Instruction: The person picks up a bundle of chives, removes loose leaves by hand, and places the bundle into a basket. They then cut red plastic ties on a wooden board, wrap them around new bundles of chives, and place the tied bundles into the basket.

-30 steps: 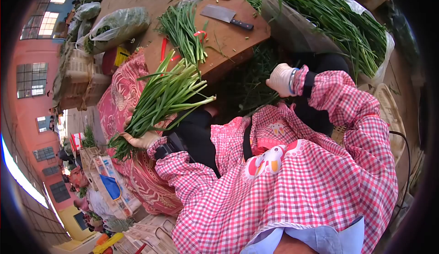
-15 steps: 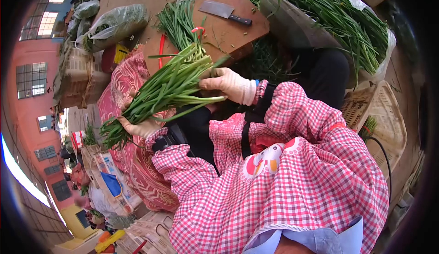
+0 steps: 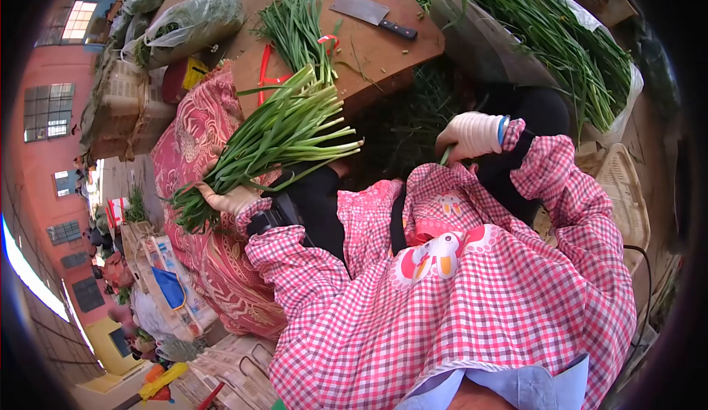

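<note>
My gloved left hand (image 3: 225, 195) grips the leafy end of a bunch of garlic chives (image 3: 276, 133), whose pale stems fan out up and to the right. Well apart from the bunch, my gloved right hand (image 3: 470, 137) is closed near my knee. A short bit of green stalk (image 3: 445, 156) shows under its fingers, which are partly hidden. Beyond the held bunch, another bunch of chives (image 3: 295, 30), with a red tie (image 3: 329, 42) near its stems, lies on a wooden board (image 3: 398, 60). A cleaver (image 3: 372, 16) lies flat there, its dark handle to the right.
A large plastic bag (image 3: 461, 49) of long chives stands at the upper right. Stalk scraps (image 3: 417, 115) lie in the dark gap below the board. A plastic basket (image 3: 627, 196) is at my right. Red patterned cloth (image 3: 214, 285) covers something at my left; filled bags (image 3: 195, 30) lie beyond.
My right hand has moved away from the bunch, rightward to near my knee, with a bit of stalk in it. My left hand still holds the bunch in about the same place.
</note>
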Demonstrator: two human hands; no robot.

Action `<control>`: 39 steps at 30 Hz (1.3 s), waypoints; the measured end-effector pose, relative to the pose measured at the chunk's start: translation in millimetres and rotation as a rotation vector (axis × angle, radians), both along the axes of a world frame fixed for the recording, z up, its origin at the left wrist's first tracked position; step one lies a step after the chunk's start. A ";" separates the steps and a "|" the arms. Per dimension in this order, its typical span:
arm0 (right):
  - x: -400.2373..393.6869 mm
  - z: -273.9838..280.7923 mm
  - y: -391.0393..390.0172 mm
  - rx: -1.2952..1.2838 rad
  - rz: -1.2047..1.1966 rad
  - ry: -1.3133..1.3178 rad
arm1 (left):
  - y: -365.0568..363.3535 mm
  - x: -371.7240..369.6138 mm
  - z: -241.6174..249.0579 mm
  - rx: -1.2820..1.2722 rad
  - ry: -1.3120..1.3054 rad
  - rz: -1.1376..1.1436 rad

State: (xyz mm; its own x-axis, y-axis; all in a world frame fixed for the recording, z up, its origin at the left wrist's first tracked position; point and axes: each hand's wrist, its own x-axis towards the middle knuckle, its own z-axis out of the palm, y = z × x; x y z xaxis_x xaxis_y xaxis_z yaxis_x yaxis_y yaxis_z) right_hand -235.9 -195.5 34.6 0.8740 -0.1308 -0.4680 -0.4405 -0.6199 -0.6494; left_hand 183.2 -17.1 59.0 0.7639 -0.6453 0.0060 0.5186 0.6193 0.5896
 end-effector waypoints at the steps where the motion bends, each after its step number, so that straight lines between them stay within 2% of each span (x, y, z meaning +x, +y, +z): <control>1: 0.0 0.4 2.1 -0.442 0.067 0.259 | 1.4 0.0 -0.9 -0.004 -0.042 -0.024; 3: 5.3 9.8 0.7 -0.570 -0.057 -0.093 | 0.0 0.4 0.6 -0.026 -0.130 -0.070; 5: 28.8 27.2 8.3 -0.621 -0.207 -0.475 | 1.9 -9.6 0.8 0.054 -0.105 -0.039; 7: 62.0 39.4 16.0 -0.682 -0.272 -0.677 | -2.2 -23.3 9.3 0.109 -0.028 -0.068; 11: 117.0 43.3 23.9 -0.742 -0.264 -0.692 | -9.6 -36.7 12.5 0.177 -0.052 -0.057; 12: 122.5 41.1 23.1 -0.743 -0.267 -0.692 | -12.1 -40.5 14.6 0.121 -0.037 -0.131; 15: 128.0 31.7 20.0 -0.646 -0.202 -0.621 | -11.3 -37.5 11.6 0.107 -0.041 -0.112; 17: 117.4 20.9 21.2 -0.223 -0.387 -0.984 | 0.7 -32.8 7.7 0.104 0.024 -0.113; 19: 96.6 34.6 26.1 0.703 -0.487 -0.683 | 6.3 -15.8 -3.6 0.083 0.014 -0.032; 20: 82.0 48.3 23.9 0.730 -0.476 -0.543 | 3.2 -22.1 1.7 0.142 -0.175 -0.050; 21: 68.8 53.7 21.8 0.756 -0.459 -0.401 | 5.6 -13.8 -4.5 0.141 -0.174 -0.048; 23: 46.4 35.4 10.2 0.657 -0.380 -0.278 | 15.4 12.3 -19.7 0.106 -0.157 0.136; 24: 33.1 31.8 2.0 0.336 -0.220 -0.295 | 19.9 12.1 -14.0 0.041 -0.060 0.088; 25: 22.8 8.7 -3.8 -0.211 0.007 -0.235 | 21.0 13.6 -12.2 0.041 -0.061 0.092; 27: 19.0 8.0 0.1 -0.513 0.080 0.009 | 18.0 14.2 -3.6 0.079 -0.147 0.102; 28: 22.2 9.2 3.6 -0.515 0.080 0.007 | 17.3 10.9 -1.3 0.101 -0.164 0.158; 30: 40.4 29.2 20.6 0.490 -0.479 -0.378 | 16.0 5.1 3.7 0.080 -0.168 0.117; 31: 52.7 46.3 30.5 0.763 -0.668 -0.319 | 13.5 2.0 6.3 0.054 -0.172 0.074; 33: 82.4 44.9 42.2 1.045 -0.737 -0.494 | 6.8 -10.7 13.2 0.024 -0.198 0.023; 34: 97.2 52.0 48.6 1.047 -0.805 -0.525 | 4.8 -15.5 15.3 0.001 -0.220 -0.027; 35: 113.8 42.1 52.7 1.188 -0.852 -0.569 | 3.2 -17.9 15.6 0.000 -0.222 -0.034; 37: 137.4 30.5 58.4 1.359 -0.897 -0.511 | 1.0 -19.6 14.8 -0.144 -0.052 -0.213; 39: 135.1 29.3 62.3 1.425 -0.807 -0.546 | -2.0 -23.4 18.2 -0.128 -0.108 -0.252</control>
